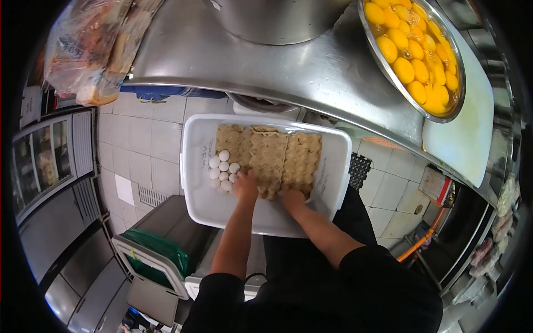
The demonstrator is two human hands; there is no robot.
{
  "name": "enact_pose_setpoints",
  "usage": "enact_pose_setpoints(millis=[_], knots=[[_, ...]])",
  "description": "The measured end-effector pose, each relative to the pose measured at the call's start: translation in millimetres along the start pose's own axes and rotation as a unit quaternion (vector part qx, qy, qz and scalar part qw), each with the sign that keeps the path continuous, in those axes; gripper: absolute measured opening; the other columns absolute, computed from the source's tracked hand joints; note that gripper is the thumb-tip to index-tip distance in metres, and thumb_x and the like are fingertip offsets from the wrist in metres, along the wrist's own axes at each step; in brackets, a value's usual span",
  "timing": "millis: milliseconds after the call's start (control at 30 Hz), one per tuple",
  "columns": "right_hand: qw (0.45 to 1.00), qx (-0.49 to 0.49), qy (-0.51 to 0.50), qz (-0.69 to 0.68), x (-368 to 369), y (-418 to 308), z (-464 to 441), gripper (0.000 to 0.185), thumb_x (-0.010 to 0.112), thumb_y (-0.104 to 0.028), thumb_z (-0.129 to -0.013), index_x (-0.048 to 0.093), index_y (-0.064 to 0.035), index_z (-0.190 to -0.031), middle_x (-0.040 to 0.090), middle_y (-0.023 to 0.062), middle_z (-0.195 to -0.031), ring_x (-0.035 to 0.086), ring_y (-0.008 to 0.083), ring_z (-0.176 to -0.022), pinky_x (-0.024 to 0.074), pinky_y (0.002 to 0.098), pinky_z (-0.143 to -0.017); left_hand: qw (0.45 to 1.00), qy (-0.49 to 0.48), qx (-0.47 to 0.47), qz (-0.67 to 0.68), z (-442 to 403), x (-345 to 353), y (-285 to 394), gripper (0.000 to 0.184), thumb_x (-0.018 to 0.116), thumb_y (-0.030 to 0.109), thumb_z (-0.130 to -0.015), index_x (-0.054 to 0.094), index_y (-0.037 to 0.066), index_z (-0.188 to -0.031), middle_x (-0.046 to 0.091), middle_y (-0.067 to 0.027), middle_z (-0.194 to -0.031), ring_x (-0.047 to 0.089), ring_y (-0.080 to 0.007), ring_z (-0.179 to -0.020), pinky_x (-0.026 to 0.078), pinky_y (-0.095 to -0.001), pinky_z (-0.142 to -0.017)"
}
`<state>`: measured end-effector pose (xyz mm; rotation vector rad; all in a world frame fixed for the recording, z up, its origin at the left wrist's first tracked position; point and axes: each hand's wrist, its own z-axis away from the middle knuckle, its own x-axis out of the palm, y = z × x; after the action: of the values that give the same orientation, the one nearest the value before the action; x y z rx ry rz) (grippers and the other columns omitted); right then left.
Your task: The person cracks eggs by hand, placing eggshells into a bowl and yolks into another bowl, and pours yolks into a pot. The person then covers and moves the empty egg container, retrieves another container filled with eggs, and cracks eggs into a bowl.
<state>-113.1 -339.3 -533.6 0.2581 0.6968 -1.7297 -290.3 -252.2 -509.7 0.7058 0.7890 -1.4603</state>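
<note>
A large white plastic tub [258,217] lies below me with several brown cardboard egg trays [266,158] in it. At the tub's left, white eggs [224,166] sit grouped beside and partly on the trays. My left hand [246,185] is at the near left edge of the middle tray, fingers curled over it and close against the eggs. At the near right edge, my right hand [292,201] is closed on the tray, its fingertips partly hidden. The inner walls of the tub bear handwriting.
A steel counter [222,66] runs above the tub, carrying a steel pot [277,22], a bowl of cracked eggs [375,44] and a pale cutting board [472,127]. A plastic-wrapped package [83,50] hangs at upper left. Below left stands a bin with a green liner [152,250].
</note>
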Motion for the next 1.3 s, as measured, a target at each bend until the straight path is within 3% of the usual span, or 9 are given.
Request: enact_pose_setpoints(millis=[300,367,500,633,700,967,1167,1233,1300], knots=[[0.993,0.015,-0.011,-0.115,-75,-6,48,0.042,0.067,-0.024,-0.084,0.060,-0.0026,-0.120,0.069,0.0187,-0.104,0.070,0.0330,-0.093,0.0575,0.0417,-0.072,0.975,0.031,0.095,0.196,-3,-1,-52,0.040,0.065,0.021,-0.088,0.054,0.012,-0.125,0.064,-0.0165,-0.107,0.067,-0.0306,-0.095,0.056,-0.0428,-0.077],[0.984,-0.063,0.020,-0.166,-81,18,71,0.046,0.068,-0.025,-0.084,0.059,-0.0032,-0.123,0.069,0.0177,-0.104,0.069,0.0293,-0.094,0.0569,0.0390,-0.072,0.796,-0.216,-0.084,0.559,10,-45,-43,0.027,0.064,0.021,-0.091,0.061,0.013,-0.117,0.065,-0.0116,-0.108,0.068,-0.0249,-0.089,0.056,-0.0406,-0.075],[0.826,-0.109,-0.125,-0.539,-184,77,172,0.047,0.067,-0.022,-0.086,0.056,-0.0068,-0.130,0.067,0.0104,-0.102,0.066,0.0166,-0.091,0.0550,0.0307,-0.073,0.524,-0.278,0.004,0.805,74,-134,7,0.037,0.064,0.019,-0.092,0.053,0.011,-0.126,0.064,-0.0098,-0.105,0.066,-0.0198,-0.085,0.056,-0.0380,-0.074],[0.751,-0.121,0.038,-0.648,-277,133,294,0.044,0.062,-0.005,-0.086,0.056,-0.0060,-0.130,0.064,0.0073,-0.101,0.063,0.0134,-0.079,0.0543,0.0279,-0.068,0.589,-0.342,0.103,0.725,127,-229,98,0.044,0.065,0.024,-0.093,0.048,0.008,-0.130,0.065,-0.0103,-0.105,0.066,-0.0235,-0.089,0.054,-0.0373,-0.078],[0.741,-0.099,0.124,-0.653,-309,165,333,0.046,0.066,-0.005,-0.085,0.055,-0.0047,-0.130,0.063,0.0080,-0.103,0.063,0.0135,-0.080,0.0536,0.0277,-0.068,0.801,-0.157,0.288,0.501,154,-292,165,0.045,0.069,0.029,-0.092,0.050,0.008,-0.127,0.065,-0.0127,-0.107,0.066,-0.0273,-0.094,0.052,-0.0357,-0.081],[0.646,-0.056,0.733,-0.205,-422,196,392,0.049,0.069,-0.013,-0.088,0.054,-0.0029,-0.133,0.063,0.0150,-0.119,0.061,0.0281,-0.103,0.0499,0.0352,-0.085,0.755,0.299,0.492,0.315,179,-423,368,0.046,0.075,0.036,-0.084,0.059,0.003,-0.111,0.059,-0.0153,-0.111,0.060,-0.0350,-0.099,0.050,-0.0444,-0.083],[0.701,0.012,0.709,-0.071,-418,241,339,0.044,0.070,-0.015,-0.088,0.058,-0.0036,-0.129,0.065,0.0128,-0.116,0.060,0.0279,-0.103,0.0481,0.0382,-0.088,0.776,0.365,0.474,0.199,139,-402,418,0.038,0.075,0.032,-0.083,0.059,0.004,-0.103,0.059,-0.0157,-0.102,0.059,-0.0351,-0.092,0.047,-0.0448,-0.077],[0.599,-0.064,0.614,-0.510,-430,231,343,0.044,0.069,-0.016,-0.091,0.056,-0.0039,-0.130,0.065,0.0084,-0.113,0.060,0.0169,-0.094,0.0495,0.0312,-0.079,0.796,0.287,0.430,0.314,146,-416,412,0.035,0.070,0.033,-0.088,0.058,0.003,-0.102,0.061,-0.0146,-0.094,0.060,-0.0314,-0.081,0.047,-0.0412,-0.068],[0.561,-0.136,0.569,-0.586,-448,234,337,0.045,0.069,-0.017,-0.092,0.053,-0.0047,-0.132,0.063,0.0054,-0.112,0.058,0.0099,-0.090,0.0496,0.0265,-0.074,0.790,0.210,0.382,0.431,151,-445,408,0.033,0.066,0.033,-0.093,0.057,0.002,-0.102,0.062,-0.0135,-0.086,0.060,-0.0278,-0.070,0.047,-0.0375,-0.060]])
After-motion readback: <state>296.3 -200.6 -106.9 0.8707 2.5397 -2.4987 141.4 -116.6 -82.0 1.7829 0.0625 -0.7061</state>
